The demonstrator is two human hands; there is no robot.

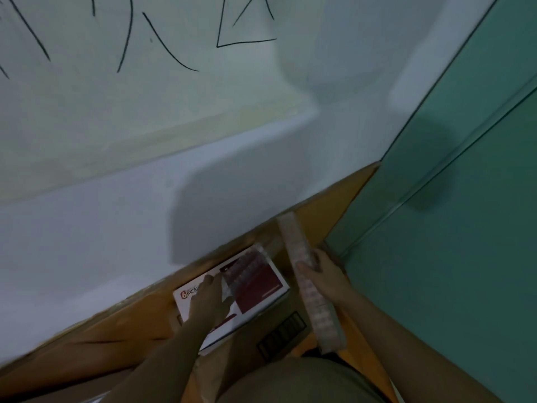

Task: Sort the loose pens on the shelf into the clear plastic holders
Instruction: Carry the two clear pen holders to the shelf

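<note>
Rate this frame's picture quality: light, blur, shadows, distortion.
Head view: dim, flat light; soft throughout, with the left hand and the box under it smeared; the right hand gripping the long clear holder is little sharper; a broad shadow darkens the wall; wide-angle bending curves the shelf edge.

Our left hand [207,290] covers part of the white and red box [261,289], so we can read only "6 PCS", and the blur hides whether its fingers hold anything. The long clear holder [316,303] gripped by our right hand [318,269] is too blurry to show what sits in its little slots. The black lines [174,48] on the wall [87,228] run off the top edge.
</note>
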